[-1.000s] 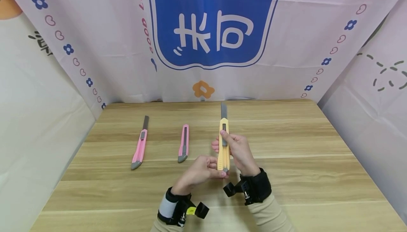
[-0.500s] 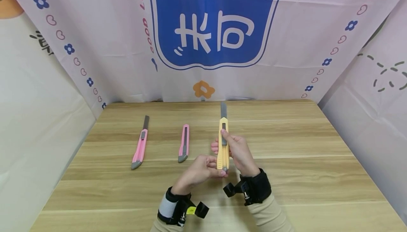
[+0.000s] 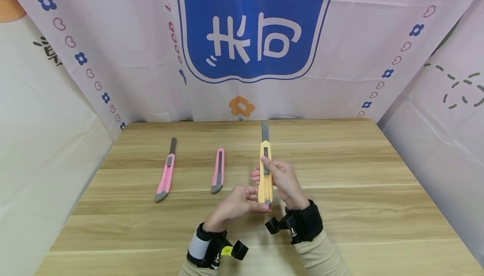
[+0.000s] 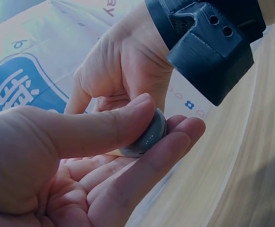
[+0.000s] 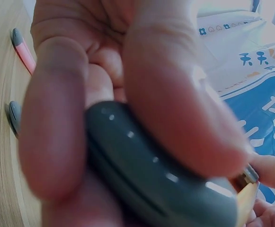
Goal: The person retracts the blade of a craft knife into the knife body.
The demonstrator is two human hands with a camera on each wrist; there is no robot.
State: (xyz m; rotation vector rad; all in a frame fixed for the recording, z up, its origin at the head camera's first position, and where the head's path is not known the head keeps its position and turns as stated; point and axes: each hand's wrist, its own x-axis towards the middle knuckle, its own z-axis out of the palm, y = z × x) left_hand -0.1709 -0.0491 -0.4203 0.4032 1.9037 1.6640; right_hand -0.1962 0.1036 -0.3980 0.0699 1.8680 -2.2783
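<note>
A yellow utility knife (image 3: 266, 191) is held up in both hands, its grey blade (image 3: 265, 132) extended and pointing away toward the backdrop. My left hand (image 3: 237, 203) pinches the grey end cap (image 4: 151, 137) between thumb and fingers. Higher on the body, my right hand (image 3: 288, 183) grips the knife with its thumb on the grey slider (image 3: 266, 168). Left of the hands, a pink utility knife (image 3: 218, 171) lies with no blade showing. Farther left lies another pink utility knife (image 3: 166, 178) with its blade out.
The wooden table (image 3: 359, 208) reaches back to a printed cloth backdrop (image 3: 340, 99). Plain and patterned cloth also hangs along the left and right sides. Each wrist carries a black strapped camera mount (image 3: 304, 223).
</note>
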